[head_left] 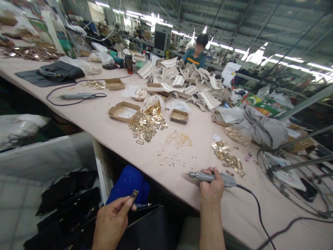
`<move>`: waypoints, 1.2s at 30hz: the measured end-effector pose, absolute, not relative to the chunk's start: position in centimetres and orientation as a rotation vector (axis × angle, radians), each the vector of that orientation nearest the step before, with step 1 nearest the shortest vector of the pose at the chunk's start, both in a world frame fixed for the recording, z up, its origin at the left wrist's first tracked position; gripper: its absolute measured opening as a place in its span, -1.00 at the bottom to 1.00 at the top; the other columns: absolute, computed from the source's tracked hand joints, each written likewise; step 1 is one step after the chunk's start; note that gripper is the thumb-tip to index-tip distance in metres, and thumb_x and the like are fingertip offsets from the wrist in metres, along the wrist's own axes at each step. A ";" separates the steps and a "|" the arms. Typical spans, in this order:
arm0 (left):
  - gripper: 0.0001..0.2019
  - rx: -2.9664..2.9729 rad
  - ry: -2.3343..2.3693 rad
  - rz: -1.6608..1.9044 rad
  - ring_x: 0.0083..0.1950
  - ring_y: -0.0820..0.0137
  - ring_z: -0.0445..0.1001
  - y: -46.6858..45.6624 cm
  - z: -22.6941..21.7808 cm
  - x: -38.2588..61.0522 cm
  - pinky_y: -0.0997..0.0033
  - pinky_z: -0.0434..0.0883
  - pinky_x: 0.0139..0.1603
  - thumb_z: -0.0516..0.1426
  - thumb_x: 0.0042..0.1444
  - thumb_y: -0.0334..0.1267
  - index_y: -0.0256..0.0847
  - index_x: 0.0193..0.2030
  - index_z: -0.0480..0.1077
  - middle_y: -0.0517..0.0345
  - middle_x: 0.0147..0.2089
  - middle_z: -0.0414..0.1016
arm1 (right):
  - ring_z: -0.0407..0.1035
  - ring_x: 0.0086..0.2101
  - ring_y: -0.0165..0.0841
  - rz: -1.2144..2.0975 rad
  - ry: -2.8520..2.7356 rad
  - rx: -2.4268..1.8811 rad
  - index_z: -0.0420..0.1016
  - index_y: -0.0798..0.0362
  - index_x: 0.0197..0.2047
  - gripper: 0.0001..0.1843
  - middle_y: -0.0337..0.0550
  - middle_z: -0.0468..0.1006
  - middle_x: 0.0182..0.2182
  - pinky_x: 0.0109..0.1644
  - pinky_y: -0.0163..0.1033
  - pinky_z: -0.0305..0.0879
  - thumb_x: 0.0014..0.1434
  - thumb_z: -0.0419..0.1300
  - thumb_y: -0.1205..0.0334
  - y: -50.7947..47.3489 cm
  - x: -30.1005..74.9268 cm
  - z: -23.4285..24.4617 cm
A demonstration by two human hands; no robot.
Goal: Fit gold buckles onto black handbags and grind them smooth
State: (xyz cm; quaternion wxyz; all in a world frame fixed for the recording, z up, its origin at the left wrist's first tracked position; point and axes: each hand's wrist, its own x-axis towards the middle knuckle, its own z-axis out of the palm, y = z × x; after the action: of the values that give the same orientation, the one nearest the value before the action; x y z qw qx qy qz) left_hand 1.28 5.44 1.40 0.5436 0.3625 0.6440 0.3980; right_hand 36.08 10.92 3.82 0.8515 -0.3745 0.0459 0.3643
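Between the thumb and fingers of my left hand [113,216] is a small flat gold metal plate [134,196] with a slot in it. It is held over the lap, above a black bag [148,229]. My right hand [212,184] is wrapped round a grey electric screwdriver [205,176], which rests low over the table with its tip to the left. A cord runs from its back end to the right. Tiny gold screws [179,139] lie scattered on the table ahead. Beyond them is a heap of gold plates [147,125].
More gold plates [227,156] lie right of the screws. Cardboard trays [125,111] and a second electric screwdriver [78,96] are on the table [104,128]. Grey-white pieces [182,78] are piled at the back, near a co-worker [195,55]. Black bags [70,205] fill a bin at lower left.
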 end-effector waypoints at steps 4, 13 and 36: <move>-0.51 0.968 1.549 0.948 -0.73 0.50 0.07 5.5 2.5 1.7 0.48 -0.03 -0.69 0.29 0.02 0.23 -0.25 -0.44 0.62 0.27 -0.75 0.26 | 0.27 -0.50 -0.58 0.880 0.042 -0.717 0.28 0.04 -0.28 -0.65 -0.41 0.34 -0.40 -0.39 -0.44 0.40 0.04 0.41 0.42 10.4 33.3 5.8; -0.59 1.076 1.575 0.950 -0.59 0.44 0.27 5.0 4.0 2.0 0.43 0.12 -0.53 0.19 0.18 0.00 -0.23 -0.54 0.61 0.14 -0.60 0.51 | 0.20 -0.47 -0.56 1.146 -0.016 -0.654 0.33 0.11 -0.32 -0.71 -0.34 0.31 -0.39 -0.41 -0.45 0.33 0.04 0.40 0.45 10.3 22.8 8.6; -0.59 0.984 1.555 1.001 -0.60 0.45 0.31 4.3 3.6 1.1 0.43 0.12 -0.53 0.26 0.20 0.03 -0.24 -0.52 0.61 0.09 -0.58 0.58 | 0.19 -0.48 -0.52 1.231 -0.211 -0.704 0.34 0.02 -0.27 -0.68 -0.36 0.32 -0.42 -0.38 -0.42 0.30 0.07 0.44 0.36 10.0 18.0 6.8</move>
State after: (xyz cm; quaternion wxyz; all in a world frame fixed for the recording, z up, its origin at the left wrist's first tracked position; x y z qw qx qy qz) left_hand 1.06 4.32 3.60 0.4998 0.4069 0.6430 0.4139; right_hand 17.99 10.01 6.75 0.7539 -0.3226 -0.0967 0.5641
